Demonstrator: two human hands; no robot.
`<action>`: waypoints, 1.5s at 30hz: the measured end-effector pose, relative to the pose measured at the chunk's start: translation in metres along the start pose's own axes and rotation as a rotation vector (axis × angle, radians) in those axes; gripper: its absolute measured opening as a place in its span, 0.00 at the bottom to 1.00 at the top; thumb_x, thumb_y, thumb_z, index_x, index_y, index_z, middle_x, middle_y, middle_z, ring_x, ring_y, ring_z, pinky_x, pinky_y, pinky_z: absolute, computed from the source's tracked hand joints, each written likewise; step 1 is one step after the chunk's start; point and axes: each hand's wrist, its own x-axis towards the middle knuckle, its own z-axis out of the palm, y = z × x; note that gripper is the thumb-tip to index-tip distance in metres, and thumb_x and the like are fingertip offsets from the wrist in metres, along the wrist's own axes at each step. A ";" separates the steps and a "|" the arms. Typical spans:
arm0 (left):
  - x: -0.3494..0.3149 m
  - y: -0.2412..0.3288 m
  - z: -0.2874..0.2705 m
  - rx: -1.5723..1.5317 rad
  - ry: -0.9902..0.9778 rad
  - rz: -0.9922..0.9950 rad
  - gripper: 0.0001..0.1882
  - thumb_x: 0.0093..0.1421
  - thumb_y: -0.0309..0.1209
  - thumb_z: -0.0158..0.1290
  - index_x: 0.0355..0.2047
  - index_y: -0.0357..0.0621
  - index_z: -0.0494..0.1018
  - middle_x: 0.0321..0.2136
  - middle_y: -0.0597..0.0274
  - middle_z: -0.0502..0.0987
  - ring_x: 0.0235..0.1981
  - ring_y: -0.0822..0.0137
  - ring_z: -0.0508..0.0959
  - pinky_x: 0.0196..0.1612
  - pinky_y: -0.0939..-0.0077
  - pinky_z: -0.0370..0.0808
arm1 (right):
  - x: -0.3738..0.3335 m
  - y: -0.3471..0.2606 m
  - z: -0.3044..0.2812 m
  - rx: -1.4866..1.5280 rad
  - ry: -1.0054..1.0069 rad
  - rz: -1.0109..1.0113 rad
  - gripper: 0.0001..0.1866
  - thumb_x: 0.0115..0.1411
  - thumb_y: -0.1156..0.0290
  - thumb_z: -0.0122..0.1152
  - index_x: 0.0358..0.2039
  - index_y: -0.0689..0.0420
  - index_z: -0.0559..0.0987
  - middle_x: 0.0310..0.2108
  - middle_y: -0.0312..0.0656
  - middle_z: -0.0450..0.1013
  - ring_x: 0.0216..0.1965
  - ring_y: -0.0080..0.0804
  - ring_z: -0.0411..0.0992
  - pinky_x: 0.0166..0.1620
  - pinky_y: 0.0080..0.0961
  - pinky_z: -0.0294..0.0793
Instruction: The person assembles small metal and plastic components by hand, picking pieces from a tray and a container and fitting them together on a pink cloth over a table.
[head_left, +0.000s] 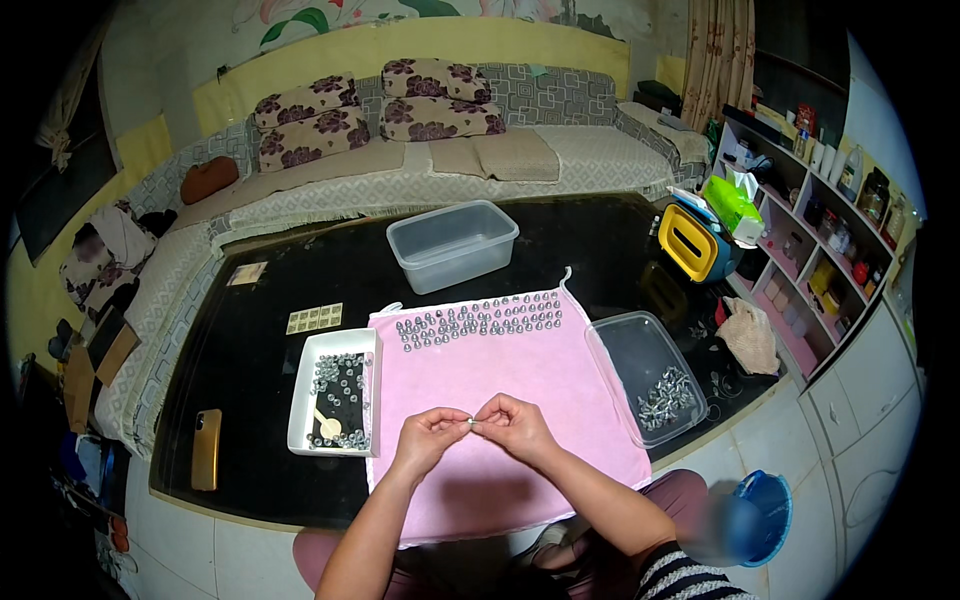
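Over the pink cloth (500, 375), my left hand (430, 440) and my right hand (515, 428) meet, fingertips pinched together. Between them is a small silver metal piece (471, 421), mostly covered by the fingers; its exact kind is too small to make out. Beyond my hands, small dome-shaped silver pieces (480, 325) stand in several rows along the cloth's far edge. To the left, a white tray (293, 425) holds small round shiny pieces (345, 372) and a cream spoon (328, 427). On the right, a shallow clear plastic tray (640, 350) holds a pile of silver pointed pieces (668, 400).
A clear plastic bin (452, 250) stands at the back of the black table (270, 470). Leftward lie a phone (206, 450) and a sticker sheet (315, 318). Rightward are a yellow-blue box (690, 243), a tissue pack (733, 207) and a beige cloth (748, 335). A blue bucket (775, 515) is on the floor.
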 end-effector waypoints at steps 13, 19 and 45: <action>-0.002 0.005 0.006 -0.078 0.035 0.023 0.07 0.50 0.22 0.55 0.32 0.35 0.73 0.26 0.63 0.75 0.27 0.77 0.74 0.33 0.86 0.71 | 0.003 0.005 0.001 0.417 -0.034 0.093 0.07 0.54 0.73 0.55 0.31 0.63 0.72 0.24 0.39 0.71 0.25 0.20 0.68 0.30 0.15 0.70; -0.003 0.005 0.008 -0.108 0.047 0.034 0.07 0.51 0.21 0.54 0.32 0.35 0.73 0.26 0.61 0.75 0.28 0.76 0.74 0.34 0.86 0.72 | 0.002 0.004 0.002 0.453 -0.042 0.064 0.08 0.55 0.72 0.54 0.33 0.63 0.71 0.26 0.40 0.72 0.26 0.21 0.69 0.32 0.15 0.70; 0.000 0.000 0.007 -0.096 0.030 0.048 0.06 0.51 0.19 0.52 0.32 0.32 0.71 0.27 0.57 0.75 0.29 0.70 0.76 0.36 0.81 0.74 | 0.004 0.007 0.002 0.405 -0.055 0.095 0.08 0.57 0.70 0.52 0.31 0.62 0.69 0.24 0.41 0.71 0.23 0.22 0.70 0.30 0.17 0.71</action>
